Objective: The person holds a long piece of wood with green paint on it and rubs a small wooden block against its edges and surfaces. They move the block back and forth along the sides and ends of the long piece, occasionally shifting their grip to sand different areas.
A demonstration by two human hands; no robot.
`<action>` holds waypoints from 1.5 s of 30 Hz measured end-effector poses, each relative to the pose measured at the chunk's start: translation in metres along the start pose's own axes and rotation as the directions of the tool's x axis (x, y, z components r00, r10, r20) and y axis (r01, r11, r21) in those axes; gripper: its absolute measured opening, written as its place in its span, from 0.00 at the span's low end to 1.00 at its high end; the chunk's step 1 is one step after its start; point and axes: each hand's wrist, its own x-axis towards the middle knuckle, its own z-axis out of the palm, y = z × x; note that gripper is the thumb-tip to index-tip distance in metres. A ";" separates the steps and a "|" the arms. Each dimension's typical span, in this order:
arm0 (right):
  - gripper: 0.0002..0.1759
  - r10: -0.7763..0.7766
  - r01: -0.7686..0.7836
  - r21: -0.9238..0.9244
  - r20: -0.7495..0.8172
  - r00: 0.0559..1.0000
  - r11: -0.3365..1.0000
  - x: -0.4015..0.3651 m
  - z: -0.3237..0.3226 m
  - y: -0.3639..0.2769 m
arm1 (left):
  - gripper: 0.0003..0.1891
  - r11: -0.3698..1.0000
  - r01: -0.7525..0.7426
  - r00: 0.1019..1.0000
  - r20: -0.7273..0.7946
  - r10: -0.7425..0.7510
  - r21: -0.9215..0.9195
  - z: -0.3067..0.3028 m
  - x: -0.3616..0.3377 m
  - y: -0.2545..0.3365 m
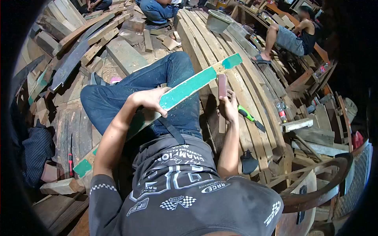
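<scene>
A long wooden strip (189, 89) with worn green paint slants across my lap, from the lower left up over the planks. My left hand (151, 100) is closed around its middle, thumb along the near edge. My right hand (229, 108) grips a narrow reddish-brown block (223, 85) upright, its top close to the strip's bare patch between two green areas. On the planks beside my right wrist lies a lime-green-handled tool (246, 113) with a dark end.
Thick wooden planks (252, 94) form a bench at my right, with a bucket (218, 21) at its far end. Lumber piles (75, 39) stand left. A seated person (293, 39) is at the right, another (157, 13) ahead. A red-handled tool (71, 163) lies lower left.
</scene>
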 end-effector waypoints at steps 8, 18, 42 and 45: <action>0.40 -0.520 0.492 -0.447 0.069 0.851 0.747 -0.018 0.019 0.006 | 0.61 0.996 0.020 0.999 -0.037 -0.017 0.087 0.002 0.000 -0.004; 0.42 -0.322 0.324 -0.691 0.138 0.937 0.647 -0.046 0.032 -0.032 | 0.61 0.997 -0.009 1.000 0.010 0.008 0.073 0.001 0.001 -0.004; 0.26 -0.530 0.589 -0.550 0.285 0.799 0.593 -0.033 0.040 -0.028 | 0.62 0.978 0.062 0.997 -0.055 -0.052 0.199 0.003 -0.004 0.001; 0.25 -0.460 0.306 -0.732 -0.011 0.888 0.609 -0.006 0.032 -0.027 | 0.61 0.985 0.027 0.998 -0.055 -0.018 0.172 0.005 -0.001 -0.006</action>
